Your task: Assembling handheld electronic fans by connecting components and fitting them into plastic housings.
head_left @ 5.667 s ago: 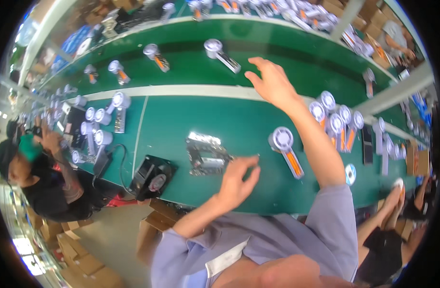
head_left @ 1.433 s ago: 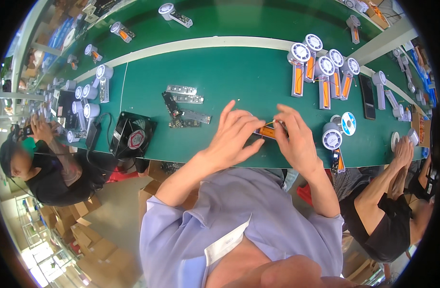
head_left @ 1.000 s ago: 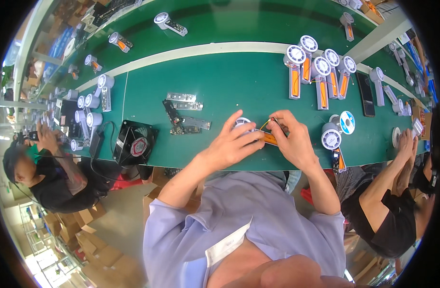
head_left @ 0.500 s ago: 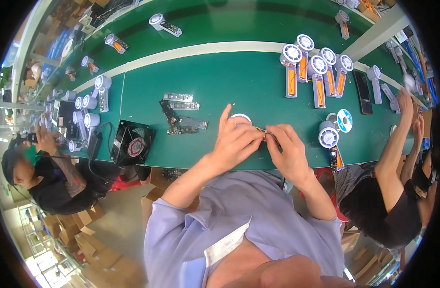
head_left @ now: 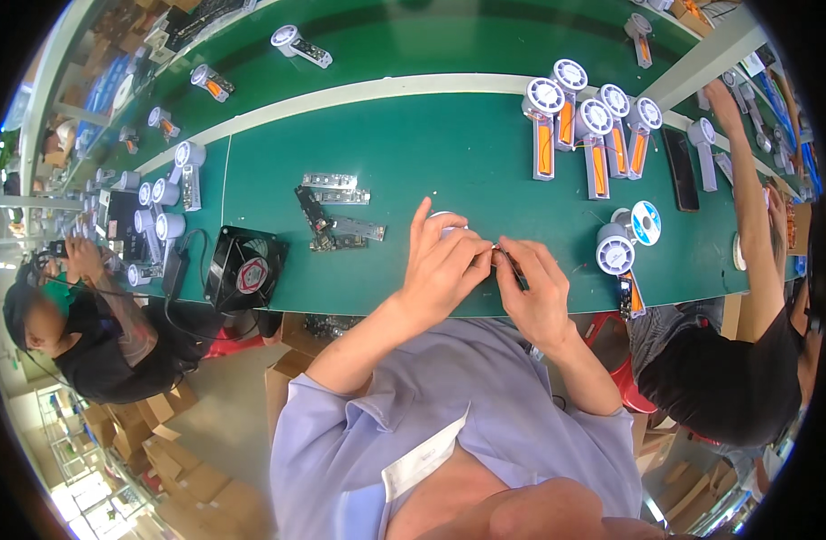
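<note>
With left hand (head_left: 438, 273) curled closed over a mostly hidden handheld fan (head_left: 443, 216) at frame centre, and right hand (head_left: 536, 290) pinching something too small to tell; covering an orange battery visible a second ago, suggesting finer fingertip work.

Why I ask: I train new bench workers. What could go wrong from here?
The left hand and right hand meet at the fingertips, largely hiding the handheld fan, so a slip might go unseen. The square black cooling fan sits near the front edge of the green table and could be knocked off. Some bare circuit boards overlap, so they might scratch one another.
</note>
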